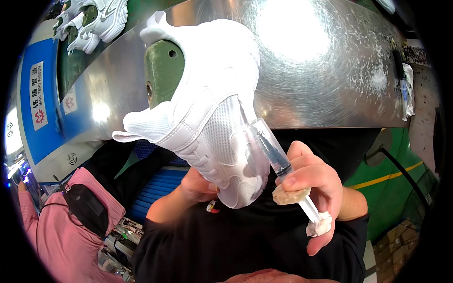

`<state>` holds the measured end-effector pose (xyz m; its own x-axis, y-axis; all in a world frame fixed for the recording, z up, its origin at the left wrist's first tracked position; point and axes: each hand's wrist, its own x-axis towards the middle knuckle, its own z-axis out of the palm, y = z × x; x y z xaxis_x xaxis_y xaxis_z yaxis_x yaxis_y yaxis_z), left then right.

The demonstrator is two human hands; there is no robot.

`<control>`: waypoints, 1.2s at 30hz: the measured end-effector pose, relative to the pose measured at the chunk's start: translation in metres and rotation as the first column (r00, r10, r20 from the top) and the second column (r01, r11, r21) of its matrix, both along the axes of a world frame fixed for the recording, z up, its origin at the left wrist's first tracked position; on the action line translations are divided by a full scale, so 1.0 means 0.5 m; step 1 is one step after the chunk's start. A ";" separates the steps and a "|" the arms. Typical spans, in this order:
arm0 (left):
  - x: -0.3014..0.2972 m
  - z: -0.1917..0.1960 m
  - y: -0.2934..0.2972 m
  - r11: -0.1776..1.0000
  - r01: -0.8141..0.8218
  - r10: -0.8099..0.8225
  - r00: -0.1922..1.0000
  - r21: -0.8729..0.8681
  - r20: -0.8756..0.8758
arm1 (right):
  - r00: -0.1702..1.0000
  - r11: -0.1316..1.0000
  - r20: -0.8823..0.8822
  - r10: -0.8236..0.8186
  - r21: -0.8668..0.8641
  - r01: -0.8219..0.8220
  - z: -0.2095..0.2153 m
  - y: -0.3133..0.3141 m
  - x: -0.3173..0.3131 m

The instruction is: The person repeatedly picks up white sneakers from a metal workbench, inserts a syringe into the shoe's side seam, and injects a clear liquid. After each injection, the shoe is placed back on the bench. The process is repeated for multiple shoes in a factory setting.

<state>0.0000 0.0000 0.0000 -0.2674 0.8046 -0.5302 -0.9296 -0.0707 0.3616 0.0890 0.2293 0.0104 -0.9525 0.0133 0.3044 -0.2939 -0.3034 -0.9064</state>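
- Right hand (314, 188) grips a clear plastic syringe (273, 151), fingers curled round the barrel and a tan crumbly lump (291, 194) pinched under the thumb; the plunger end, wrapped in a white wad (319, 226), sits against the lower fingers, so the hand can press it while steering the tip.
- Syringe tip points up and left and meets the side of a white mesh sneaker (207, 113); whether it touches the seam cannot be told.
- Left hand (198, 186) cups the sneaker's toe from below, fingers mostly hidden behind the shoe, so their spread cannot be told; it tilts the shoe's side toward the syringe.
- Sneaker is mounted on a green shoe last (163, 70), which keeps it rigid; the heel points far, the toe near.
- Beyond lies a scratched steel worktable (330, 80), with a small tool (401, 80) at its far right.
- More white sneakers (96, 21) rest far left on a green belt.
- Another person's pink sleeve (56, 221) shows near left.
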 end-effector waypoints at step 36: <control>0.014 -0.063 0.063 0.919 0.134 -0.064 0.979 0.370 -0.196 | 0.871 0.951 0.466 0.154 0.170 -0.259 0.237 0.080 0.125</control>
<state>0.0072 0.0317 -0.0314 -0.2368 0.9627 -0.1311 -0.8626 -0.1463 0.4843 0.1513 0.2694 0.1291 -0.9602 -0.2158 -0.1771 0.2001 -0.0897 -0.9757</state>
